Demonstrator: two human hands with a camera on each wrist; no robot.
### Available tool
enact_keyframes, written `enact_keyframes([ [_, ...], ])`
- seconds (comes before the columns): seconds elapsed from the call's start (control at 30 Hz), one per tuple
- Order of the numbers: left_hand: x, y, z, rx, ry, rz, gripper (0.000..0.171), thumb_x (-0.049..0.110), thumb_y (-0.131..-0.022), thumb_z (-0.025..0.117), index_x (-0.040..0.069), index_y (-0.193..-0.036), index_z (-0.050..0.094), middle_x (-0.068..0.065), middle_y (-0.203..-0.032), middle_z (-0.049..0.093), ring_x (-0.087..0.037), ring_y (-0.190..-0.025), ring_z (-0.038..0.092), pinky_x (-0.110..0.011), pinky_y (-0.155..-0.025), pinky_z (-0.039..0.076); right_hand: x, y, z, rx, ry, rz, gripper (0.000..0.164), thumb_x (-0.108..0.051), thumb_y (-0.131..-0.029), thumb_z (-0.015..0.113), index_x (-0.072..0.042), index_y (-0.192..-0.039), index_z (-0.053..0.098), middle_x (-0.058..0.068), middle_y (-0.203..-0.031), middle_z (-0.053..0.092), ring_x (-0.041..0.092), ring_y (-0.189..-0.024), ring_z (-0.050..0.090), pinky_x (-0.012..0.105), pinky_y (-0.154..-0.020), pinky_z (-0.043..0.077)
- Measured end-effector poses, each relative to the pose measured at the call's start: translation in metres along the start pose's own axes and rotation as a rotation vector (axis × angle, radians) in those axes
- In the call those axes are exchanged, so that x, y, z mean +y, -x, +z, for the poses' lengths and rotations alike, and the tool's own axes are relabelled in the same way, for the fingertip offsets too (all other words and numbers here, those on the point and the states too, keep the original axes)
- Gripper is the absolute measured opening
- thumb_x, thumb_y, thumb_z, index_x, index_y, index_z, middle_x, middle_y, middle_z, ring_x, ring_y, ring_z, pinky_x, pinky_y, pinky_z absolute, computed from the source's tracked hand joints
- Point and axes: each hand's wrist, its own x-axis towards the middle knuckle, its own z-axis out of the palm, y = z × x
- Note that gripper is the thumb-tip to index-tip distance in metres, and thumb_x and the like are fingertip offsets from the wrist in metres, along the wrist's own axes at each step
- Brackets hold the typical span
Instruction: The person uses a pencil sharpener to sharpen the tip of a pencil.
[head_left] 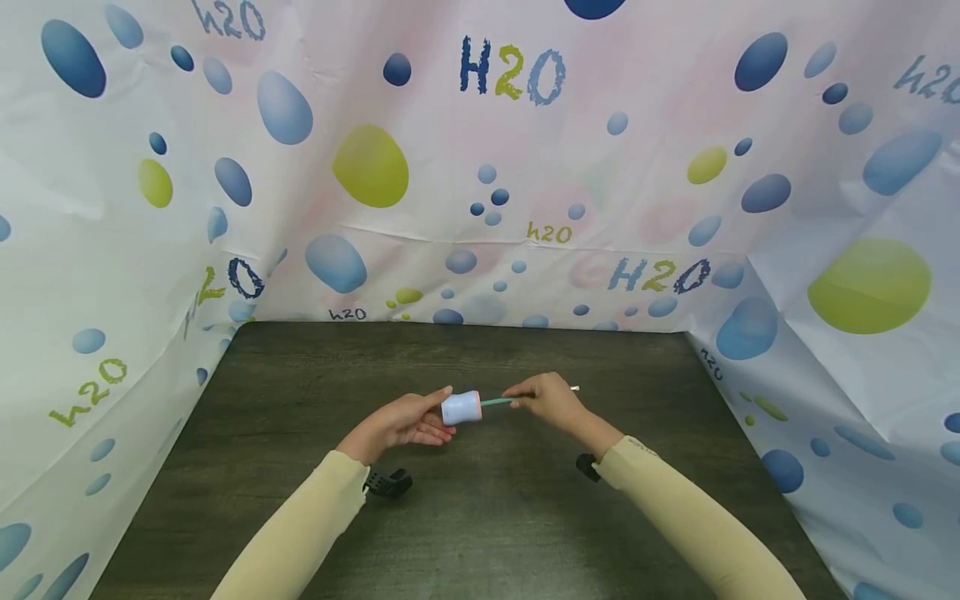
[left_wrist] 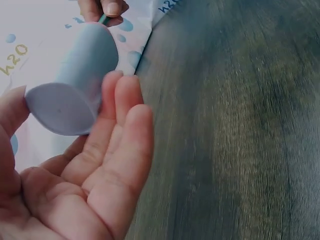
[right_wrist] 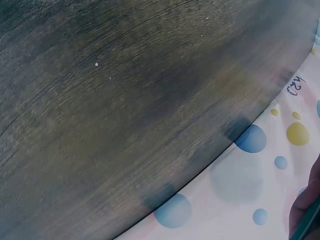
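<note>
Between thumb and fingers, my left hand (head_left: 405,422) holds a pale blue, waisted pencil sharpener (head_left: 460,407) with a pink rim. In the left wrist view the sharpener's flat round end (left_wrist: 62,109) faces the camera, with the thumb on one side and fingers on the other. A slim green pencil (head_left: 496,402) has one end at the pink rim; how far it goes in is hidden. My right hand (head_left: 553,402) pinches the pencil, whose white end (head_left: 575,388) sticks out beyond the hand. Only part of the right hand (right_wrist: 306,192) and pencil (right_wrist: 308,220) shows in the right wrist view.
Both hands are above a dark wood-grained table (head_left: 480,517). White sheeting (head_left: 450,150) printed with blue and green drops and H2O lettering stands behind it and along both sides. Black wrist devices (head_left: 390,483) show below the sleeve cuffs.
</note>
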Motion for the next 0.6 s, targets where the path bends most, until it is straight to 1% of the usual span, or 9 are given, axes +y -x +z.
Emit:
enact_keyframes([
  [0.13, 0.0005, 0.0003, 0.0022, -0.002, 0.001, -0.007, 0.06, 0.043, -0.109, 0.047, -0.012, -0.134, 0.053, -0.004, -0.085, 0.075, -0.009, -0.073, 0.073, -0.029, -0.083, 0.064, -0.0011, 0.0021, 0.0008, 0.009, 0.04, -0.047, 0.022, -0.009, -0.093, 0.072, -0.004, -0.113, 0.079, 0.015, -0.108, 0.079, 0.017, -0.076, 0.074, 0.017, -0.054, 0.036],
  [0.23, -0.0001, 0.0005, 0.0021, -0.001, -0.003, -0.003, 0.059, 0.039, -0.109, 0.048, -0.013, -0.137, 0.05, -0.004, -0.086, 0.074, -0.008, -0.073, 0.073, -0.027, -0.081, 0.064, -0.002, 0.0031, 0.0027, -0.001, 0.054, -0.064, 0.022, -0.008, -0.093, 0.071, -0.003, -0.113, 0.079, 0.016, -0.108, 0.079, 0.018, -0.077, 0.074, 0.017, -0.054, 0.035],
  [0.37, -0.002, 0.0001, 0.0015, 0.016, -0.002, 0.013, 0.059, 0.035, -0.109, 0.05, -0.015, -0.141, 0.047, -0.007, -0.09, 0.075, -0.008, -0.074, 0.073, -0.025, -0.079, 0.064, -0.0028, 0.003, 0.0041, -0.017, 0.057, -0.064, 0.022, -0.009, -0.093, 0.071, -0.002, -0.113, 0.078, 0.017, -0.108, 0.079, 0.018, -0.076, 0.074, 0.017, -0.053, 0.034],
  [0.5, -0.004, -0.0006, 0.0009, 0.043, -0.006, 0.05, 0.057, 0.03, -0.108, 0.053, -0.015, -0.143, 0.047, -0.012, -0.099, 0.074, -0.008, -0.077, 0.074, -0.023, -0.079, 0.064, -0.0034, 0.0017, 0.0028, -0.025, 0.067, -0.073, 0.022, -0.009, -0.094, 0.071, -0.002, -0.113, 0.078, 0.017, -0.108, 0.079, 0.015, -0.074, 0.073, 0.017, -0.053, 0.035],
  [0.6, -0.0055, -0.0019, 0.0004, 0.064, -0.025, 0.097, 0.055, 0.025, -0.108, 0.054, -0.014, -0.145, 0.046, -0.013, -0.108, 0.07, -0.008, -0.083, 0.073, -0.022, -0.082, 0.063, -0.0045, 0.001, 0.0008, -0.036, 0.059, -0.069, 0.022, -0.008, -0.094, 0.071, -0.001, -0.114, 0.078, 0.017, -0.108, 0.079, 0.01, -0.064, 0.064, 0.017, -0.052, 0.032],
])
